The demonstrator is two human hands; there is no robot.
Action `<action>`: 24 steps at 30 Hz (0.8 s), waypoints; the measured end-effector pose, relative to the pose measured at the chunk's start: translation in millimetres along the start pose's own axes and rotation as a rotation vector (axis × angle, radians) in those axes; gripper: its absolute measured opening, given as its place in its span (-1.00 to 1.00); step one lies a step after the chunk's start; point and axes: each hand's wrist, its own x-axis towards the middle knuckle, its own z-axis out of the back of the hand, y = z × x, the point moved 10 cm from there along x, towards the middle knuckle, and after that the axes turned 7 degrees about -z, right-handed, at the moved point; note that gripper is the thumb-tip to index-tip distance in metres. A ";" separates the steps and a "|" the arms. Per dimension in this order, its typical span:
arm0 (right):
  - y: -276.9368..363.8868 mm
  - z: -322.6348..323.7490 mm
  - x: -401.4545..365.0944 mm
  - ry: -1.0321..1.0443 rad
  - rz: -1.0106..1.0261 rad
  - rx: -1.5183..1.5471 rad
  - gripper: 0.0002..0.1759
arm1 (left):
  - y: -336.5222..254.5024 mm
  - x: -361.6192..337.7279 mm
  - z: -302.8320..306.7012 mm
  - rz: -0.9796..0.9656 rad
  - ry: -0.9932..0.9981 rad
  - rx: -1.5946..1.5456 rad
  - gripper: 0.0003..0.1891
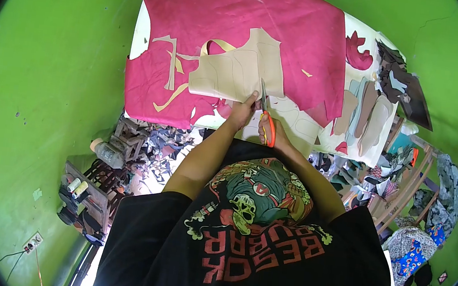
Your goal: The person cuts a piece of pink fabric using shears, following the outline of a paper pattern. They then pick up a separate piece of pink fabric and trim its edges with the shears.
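Observation:
My left hand (242, 112) pinches the lower edge of a beige sheet (228, 74), thumb on top. Curved outlines are drawn on the sheet. In my right hand (279, 135) is a pair of scissors (266, 114) with orange handles, its blades pointing away from me at the sheet, close beside my left thumb. How far the blades are apart is hard to make out. Beneath the beige sheet spreads a large red sheet of material (309, 36). A second pale sheet with drawn outlines (293, 122) lies just beyond my right hand.
Thin offcuts (170, 98) lie on the red material at left. Stacked sole-shaped pieces (366, 105) and dark scraps (394, 77) sit on the right. Many scraps (165, 153) litter the floor below the table. A wooden rack (404, 188) with fabric stands at right.

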 end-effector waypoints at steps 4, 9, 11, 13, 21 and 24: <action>3.2 -1.5 2.1 0.002 0.003 0.017 -0.31 | 0.7 1.4 -1.3 -0.005 0.053 0.015 -0.68; 11.9 0.2 7.6 -0.023 -0.026 0.024 -0.29 | 6.1 2.2 1.0 0.034 0.076 0.022 -0.72; 22.3 -1.8 1.8 -0.048 -0.002 -0.019 -0.28 | 1.2 -0.1 -1.9 0.023 0.071 0.029 -0.79; 23.3 -1.6 -1.1 -0.050 0.010 -0.034 -0.28 | -1.1 -1.8 -4.3 0.030 0.058 0.046 -0.80; 17.4 2.2 8.6 0.013 -0.051 -0.014 -0.22 | 7.6 4.1 -1.6 0.035 0.172 0.062 -0.70; 36.0 -1.8 -5.7 0.051 -0.079 -0.092 -0.18 | 10.2 5.5 1.4 0.051 0.128 -0.002 -0.67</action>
